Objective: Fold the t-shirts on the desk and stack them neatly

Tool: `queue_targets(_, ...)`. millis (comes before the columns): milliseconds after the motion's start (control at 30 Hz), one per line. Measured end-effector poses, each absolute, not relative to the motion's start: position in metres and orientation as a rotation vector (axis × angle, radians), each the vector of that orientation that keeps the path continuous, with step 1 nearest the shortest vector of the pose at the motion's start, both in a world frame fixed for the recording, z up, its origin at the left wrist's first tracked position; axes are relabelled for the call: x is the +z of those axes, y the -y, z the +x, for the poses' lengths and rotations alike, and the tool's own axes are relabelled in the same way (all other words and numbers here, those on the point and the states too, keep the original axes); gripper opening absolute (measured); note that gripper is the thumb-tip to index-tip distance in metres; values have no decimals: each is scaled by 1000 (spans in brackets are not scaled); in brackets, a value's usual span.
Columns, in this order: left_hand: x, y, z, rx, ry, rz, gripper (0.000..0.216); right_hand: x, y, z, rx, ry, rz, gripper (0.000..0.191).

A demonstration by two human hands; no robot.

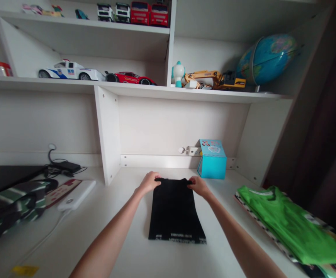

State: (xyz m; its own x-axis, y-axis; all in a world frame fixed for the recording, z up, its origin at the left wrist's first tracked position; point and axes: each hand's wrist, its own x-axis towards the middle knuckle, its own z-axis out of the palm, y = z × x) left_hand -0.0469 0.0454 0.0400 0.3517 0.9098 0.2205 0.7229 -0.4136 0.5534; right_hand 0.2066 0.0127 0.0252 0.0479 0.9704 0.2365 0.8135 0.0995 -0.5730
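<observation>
At the near edge of the white table, both forearms are cut off by the frame, and a small yellow scrap at the left is too blurred to identify. A green shirt on the right runs out of view, hiding most of the patterned pile beneath it. In the middle lies the black garment, folded into a flat, long rectangle, with pale print along its near hem too small to read. At its far corners, the left hand and right hand have their fingers closed, pinching the cloth's edge. Behind stands a blue box; toy cars line the shelf above.
</observation>
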Motion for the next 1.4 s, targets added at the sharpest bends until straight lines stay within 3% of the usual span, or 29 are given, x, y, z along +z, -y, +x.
queue_targets(133, 92, -22, -46, 1192, -1191, 2273, 21, 77, 19, 218, 162, 1680, -1502, 16)
queue_targets(233, 107, 5, -53, 1240, -1010, 2291, 23, 95, 68, 216, 95, 1683, -1330, 16)
queue_targets(300, 103, 20, -62, 1064, -988, 2311, 30, 99, 105, 212, 223, 1821, -1213, 21)
queue_targets(467, 85, 47, -73, 125, -1389, 2284, 64, 89, 152, 211, 1012, 2149, -1015, 26)
queue_targets(667, 73, 97, -17, 29, -1135, 2577, 50, 17, 99, 235, 489, 2213, -1464, 33)
queue_targets(800, 52, 121, 13, -150, -985, 2679, 45, -20, 86, 239, 330, 2244, -1595, 38)
queue_targets(967, 43, 111, 7, -50, -1208, 2660, 31, -3, 130, 221, 195, 2244, -1812, 35)
queue_targets(1067, 39, 95, -3, -48, -1322, 2682, 30, 23, 167, 207, 465, 2266, -1719, 31)
queue_targets(1167, 34, 83, -10, -20, -1500, 2689, 43, 32, 183, 205, 639, 2245, -1567, 30)
queue_targets(1300, 35, 86, -18, 12, -1677, 2589, 50, 6, 164, 228, 265, 2007, -1818, 34)
queue_targets(1400, 33, 101, -22, 26, -1671, 2499, 51, -21, 144, 245, 173, 1917, -1973, 34)
